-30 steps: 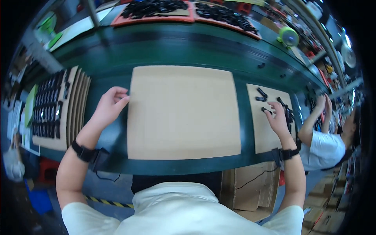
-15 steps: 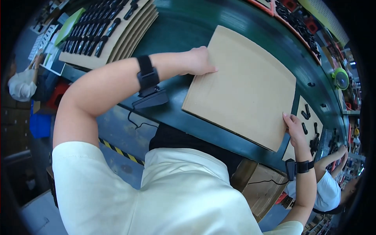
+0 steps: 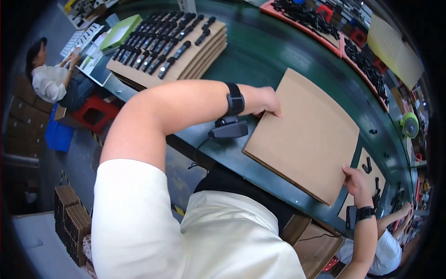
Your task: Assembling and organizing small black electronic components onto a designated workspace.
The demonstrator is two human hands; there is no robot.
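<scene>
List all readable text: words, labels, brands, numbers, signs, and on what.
None readable.
Cardboard at left hand and right hand: no print visible.
Black pieces on stacked boards: any marks too small.
White card, top edge: too small, blurred.

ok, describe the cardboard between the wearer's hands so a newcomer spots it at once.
Find the long green table, then the wearer's left hand and right hand at its near side. Between them is flat brown cardboard, one hand at each side edge. Its top is bare, while the stacked boards to its left and the small board to its right carry black parts.
</scene>
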